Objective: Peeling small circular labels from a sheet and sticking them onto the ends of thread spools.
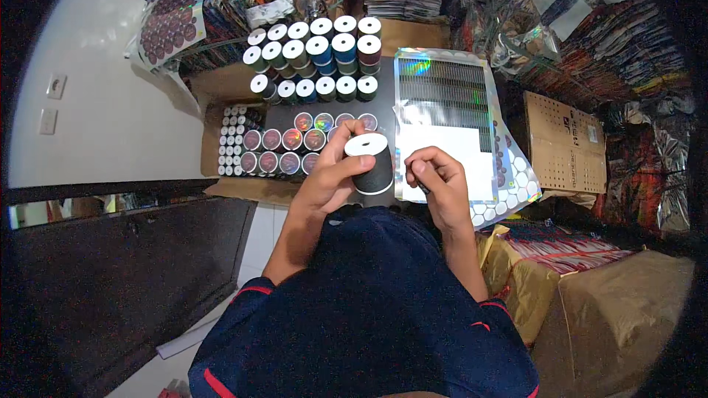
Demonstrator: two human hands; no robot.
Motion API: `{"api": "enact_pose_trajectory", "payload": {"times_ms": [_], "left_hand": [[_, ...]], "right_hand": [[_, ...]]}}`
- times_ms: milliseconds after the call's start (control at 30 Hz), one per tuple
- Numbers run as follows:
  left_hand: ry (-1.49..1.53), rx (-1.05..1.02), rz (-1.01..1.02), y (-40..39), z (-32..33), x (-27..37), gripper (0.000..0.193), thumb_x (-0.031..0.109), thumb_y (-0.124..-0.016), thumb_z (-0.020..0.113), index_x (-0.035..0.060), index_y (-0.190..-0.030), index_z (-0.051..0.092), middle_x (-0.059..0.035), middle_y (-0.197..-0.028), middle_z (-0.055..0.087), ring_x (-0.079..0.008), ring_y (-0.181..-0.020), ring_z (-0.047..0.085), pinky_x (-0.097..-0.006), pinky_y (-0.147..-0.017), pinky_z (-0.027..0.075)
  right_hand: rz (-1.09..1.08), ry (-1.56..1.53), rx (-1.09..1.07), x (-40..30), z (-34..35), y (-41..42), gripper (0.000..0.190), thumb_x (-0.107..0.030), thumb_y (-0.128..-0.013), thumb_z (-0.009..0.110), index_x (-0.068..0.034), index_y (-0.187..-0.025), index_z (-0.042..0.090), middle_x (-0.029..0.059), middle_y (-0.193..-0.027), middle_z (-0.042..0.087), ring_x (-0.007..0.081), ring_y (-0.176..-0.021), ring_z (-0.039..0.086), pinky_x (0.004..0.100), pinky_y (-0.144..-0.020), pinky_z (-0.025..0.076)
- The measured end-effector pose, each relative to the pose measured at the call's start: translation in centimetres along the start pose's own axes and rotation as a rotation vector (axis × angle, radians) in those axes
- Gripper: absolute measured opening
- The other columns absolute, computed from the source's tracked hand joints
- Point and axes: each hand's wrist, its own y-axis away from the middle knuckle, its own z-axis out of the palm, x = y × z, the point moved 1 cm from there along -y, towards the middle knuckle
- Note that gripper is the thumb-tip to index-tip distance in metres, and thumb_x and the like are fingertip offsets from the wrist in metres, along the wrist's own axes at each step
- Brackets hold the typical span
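My left hand (337, 171) holds a spool of black thread (371, 172) upright by its side, its white end cap with a centre hole turned up. To the right of it, my right hand (442, 179) has its fingers curled and pinches a small dark strip (422, 187), mostly hidden by the fingers. Beneath and beyond that hand lies a shiny holographic sheet of dark narrow strips (442, 83), partly covered by a blank white paper (442, 160). Spools with round shiny labels (292, 139) stand in rows beyond my left hand.
Several rows of white-capped thread spools (318, 46) stand at the back of the dark table (381, 113). At the left are small white-capped spools (229, 141). A sheet of round stickers (511, 193) lies under the strip sheet. A cardboard box (564, 143) and wrapped stacks (608, 298) flank the right.
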Motion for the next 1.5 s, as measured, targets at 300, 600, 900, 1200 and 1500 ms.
{"api": "enact_pose_trajectory", "payload": {"times_ms": [300,600,900,1200,1500], "left_hand": [[-0.05,0.033,0.029,0.4,1.6,0.7,0.045,0.004,-0.086,0.074,0.0123,-0.119,0.044,-0.0016,-0.114,0.05,-0.0107,-0.106,0.051,-0.0255,-0.089,0.045],[-0.066,0.011,0.04,0.4,1.7,0.7,0.046,0.003,-0.086,0.074,0.012,-0.12,0.043,-0.0018,-0.114,0.051,-0.0106,-0.107,0.052,-0.0255,-0.09,0.045],[-0.069,0.007,0.036,0.4,1.4,0.3,0.048,0.003,-0.086,0.075,0.0112,-0.122,0.044,-0.0022,-0.116,0.051,-0.0106,-0.108,0.052,-0.0253,-0.091,0.044],[-0.082,0.026,0.038,0.4,1.8,0.4,0.047,0.004,-0.086,0.075,0.0117,-0.12,0.043,-0.0011,-0.114,0.05,-0.0101,-0.107,0.051,-0.026,-0.092,0.043],[-0.045,0.017,0.045,0.1,1.5,0.2,0.043,0.003,-0.086,0.073,0.0136,-0.115,0.044,-0.0006,-0.115,0.049,-0.0113,-0.108,0.049,-0.0268,-0.093,0.04]], "right_hand": [[0.022,0.147,-0.088,-1.0,0.8,0.9,0.022,-0.011,-0.097,0.069,0.0,-0.116,0.072,0.0008,-0.09,0.07,0.0049,-0.081,0.061,0.0201,-0.072,0.047],[0.029,0.14,-0.074,-1.1,0.9,1.2,0.021,-0.01,-0.095,0.07,0.001,-0.114,0.071,0.0001,-0.089,0.069,0.0046,-0.082,0.061,0.02,-0.074,0.048],[0.023,0.102,-0.104,-1.3,1.3,1.5,0.02,-0.009,-0.095,0.07,0.001,-0.113,0.071,0.0002,-0.09,0.069,0.0049,-0.084,0.061,0.0208,-0.075,0.048],[0.027,0.244,-0.117,-2.0,1.7,2.0,0.023,-0.007,-0.095,0.069,0.001,-0.116,0.074,0.0063,-0.102,0.074,0.0094,-0.091,0.065,0.0254,-0.086,0.051],[-0.092,0.294,-0.082,-2.2,1.6,2.0,0.026,-0.008,-0.096,0.069,0.001,-0.12,0.073,0.001,-0.094,0.069,0.0044,-0.079,0.055,0.0198,-0.069,0.042]]}}
